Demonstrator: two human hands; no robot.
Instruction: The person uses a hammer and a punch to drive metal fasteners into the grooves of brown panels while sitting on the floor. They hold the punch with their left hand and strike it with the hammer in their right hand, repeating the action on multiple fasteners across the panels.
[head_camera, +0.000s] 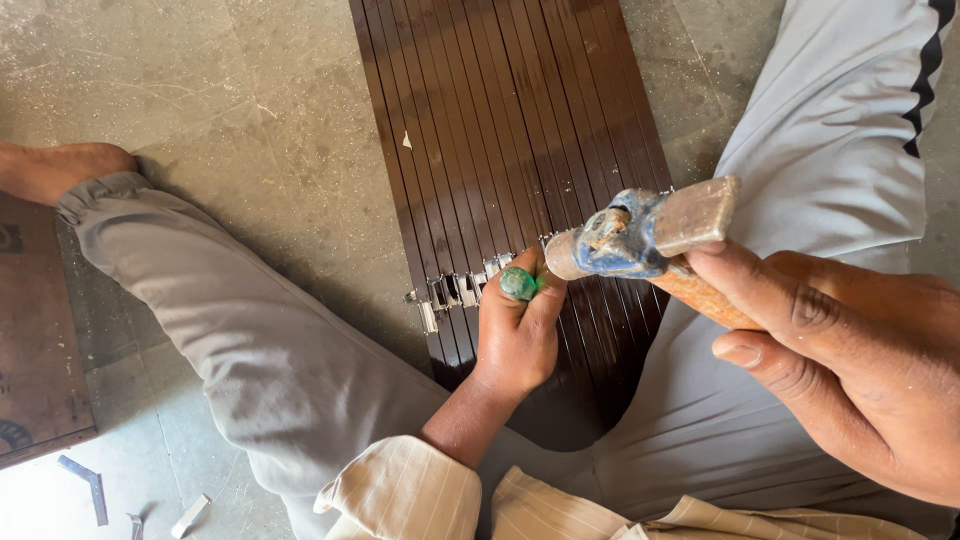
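Head view: seated on a concrete floor (250, 120), legs in grey trousers (260, 350) spread to either side of a bundle of dark brown slats (500, 110) running away from the body. Left hand (518, 335) clenched around a green-capped tool (518, 284), the cap poking out above thumb and forefinger, tip hidden behind the fingers, pressed down on the slats near their middle. Just left of that hand, a row of small shiny metal clips (455, 292) across the slat ends. Right hand (850, 360) close to the camera, grip wrapped around the wooden handle of a hammer (640, 238), its worn blue-painted head raised above the slats and just right of the green cap, not touching it. Cream striped sleeves (410, 490) at the bottom edge. Bare foot (50, 165) at far left beside a brown board (35, 340). A few metal offcuts (90, 485) on the pale floor at lower left
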